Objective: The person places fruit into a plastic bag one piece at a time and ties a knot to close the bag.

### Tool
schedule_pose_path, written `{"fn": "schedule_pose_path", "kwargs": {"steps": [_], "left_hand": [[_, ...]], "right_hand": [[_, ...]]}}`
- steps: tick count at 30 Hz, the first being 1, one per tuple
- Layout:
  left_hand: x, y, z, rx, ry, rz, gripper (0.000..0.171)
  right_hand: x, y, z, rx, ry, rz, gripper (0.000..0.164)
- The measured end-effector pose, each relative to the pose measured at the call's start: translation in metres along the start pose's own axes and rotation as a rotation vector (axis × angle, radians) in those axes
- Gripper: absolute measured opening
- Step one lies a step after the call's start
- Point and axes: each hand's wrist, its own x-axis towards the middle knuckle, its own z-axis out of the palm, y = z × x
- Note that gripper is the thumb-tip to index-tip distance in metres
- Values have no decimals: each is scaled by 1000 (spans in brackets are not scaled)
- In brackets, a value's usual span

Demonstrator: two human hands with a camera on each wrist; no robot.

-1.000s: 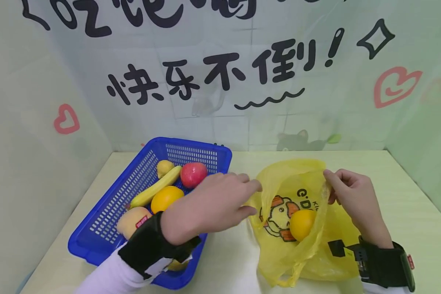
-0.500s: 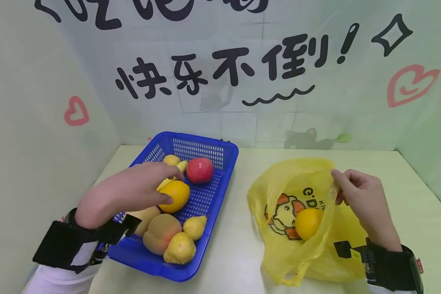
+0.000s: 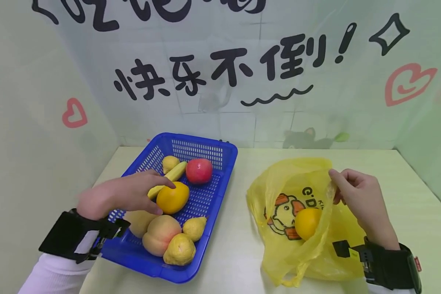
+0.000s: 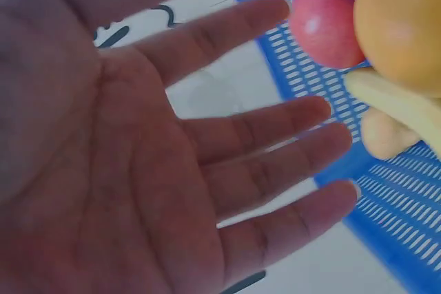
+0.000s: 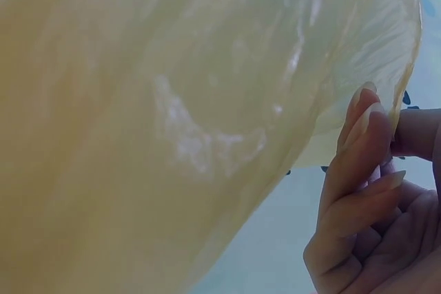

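Observation:
Over the blue basket (image 3: 220, 196) my left hand (image 3: 128, 192) reaches in with fingers spread, its fingertips close beside an orange (image 3: 174, 199). In the left wrist view the palm and straight fingers (image 4: 255, 177) hold nothing, and the orange (image 4: 403, 32) is beyond them. My right hand (image 3: 361, 196) pinches the rim of a yellow plastic bag (image 3: 279, 257) between thumb and fingers, holding its mouth open. Another orange (image 3: 307, 224) sits inside the bag, against a printed duck. The right wrist view shows the thin bag edge caught between thumb and fingers (image 5: 358, 149).
Around the orange in the basket lie a banana (image 3: 176, 172), a red apple-like fruit (image 3: 199, 171), a peach (image 3: 163, 235) and several yellow pear-like fruits (image 3: 180, 249). Basket and bag stand apart on a pale table (image 3: 231, 245), with a printed white backdrop (image 3: 220, 126) behind.
My left hand has swung from beside the bag back left over the basket, then settled lower beside the orange. My right hand keeps its pinch on the bag rim.

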Motion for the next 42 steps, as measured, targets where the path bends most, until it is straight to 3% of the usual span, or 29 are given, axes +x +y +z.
{"fn": "schedule_pose_path", "kwargs": {"steps": [8, 17, 22, 28, 33, 40, 42], "left_hand": [[17, -4, 17, -18, -85, -44, 59], [33, 4, 29, -8, -41, -153, 68], [43, 9, 33, 0, -6, -237, 62], [57, 8, 31, -72, 11, -216, 57], [64, 8, 32, -103, -22, -254, 67], [66, 5, 33, 4, -29, -296, 91], [66, 4, 33, -5, -35, -305, 93]], "right_hand": [[0, 1, 2, 11, -15, -2, 39], [1, 1, 1, -4, -9, 1, 39], [1, 0, 3, -8, -19, 2, 40], [0, -3, 3, -15, -15, -10, 40], [0, -4, 1, -16, -8, -12, 40], [0, -2, 1, -25, -9, -1, 39], [1, -1, 1, -24, -12, -1, 38]]}}
